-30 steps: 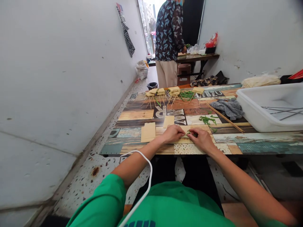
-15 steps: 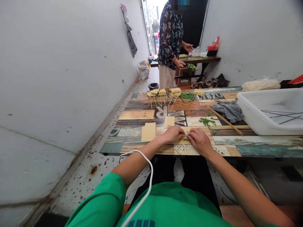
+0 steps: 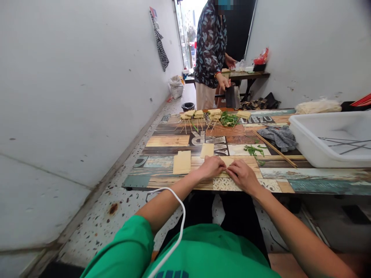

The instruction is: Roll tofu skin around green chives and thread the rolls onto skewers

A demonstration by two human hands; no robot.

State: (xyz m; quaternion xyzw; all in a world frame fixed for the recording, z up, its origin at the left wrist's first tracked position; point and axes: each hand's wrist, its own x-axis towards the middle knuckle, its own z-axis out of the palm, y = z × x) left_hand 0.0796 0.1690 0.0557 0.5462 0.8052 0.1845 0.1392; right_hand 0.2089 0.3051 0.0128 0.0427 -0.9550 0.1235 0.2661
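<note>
My left hand [image 3: 213,167] and my right hand [image 3: 242,175] meet near the table's front edge, fingers closed on the near edge of a pale yellow tofu sheet [image 3: 227,159]. The fingers hide most of this sheet and whatever is inside it. Just beyond my left hand lies another sheet, a single tofu piece [image 3: 207,150]. To the left is a small stack of tofu sheets [image 3: 182,162]. Chopped green herbs [image 3: 254,150] are scattered beyond my right hand.
Skewered tofu rolls [image 3: 215,112] lie at the far edge beside a heap of greens [image 3: 229,119]. Bamboo skewers [image 3: 275,149], a grey cloth [image 3: 277,138] and a white tub [image 3: 333,152] occupy the right. Across the table, a person holds a cleaver [image 3: 232,97].
My fingers have drawn closer together, covering more of the sheet. The person opposite has tipped the cleaver down; its greens are gone from the blade, and the heap on the table is larger.
</note>
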